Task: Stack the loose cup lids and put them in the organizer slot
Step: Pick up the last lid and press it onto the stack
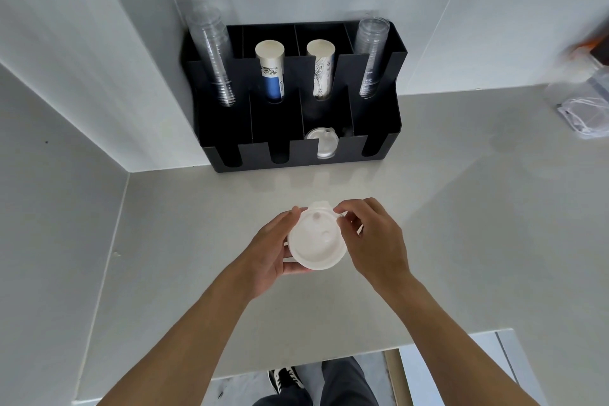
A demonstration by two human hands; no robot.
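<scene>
I hold a stack of white cup lids (316, 242) above the middle of the pale counter (461, 208). My left hand (275, 249) cups the stack from the left and underneath. My right hand (372, 237) grips its right rim, fingertips pinching at the top edge. A black organizer (224, 122) stands against the back wall. One white lid (321, 142) sits in its third lower slot from the left; the other lower slots look dark and I see nothing in them.
The organizer's upper slots hold clear plastic cups (214, 59) at the left, clear cups (370, 56) at the right, and two sleeves of paper cups (271, 71) between. A clear bag (583, 102) with white cord lies at the far right. A wall corner (128, 171) bounds the left.
</scene>
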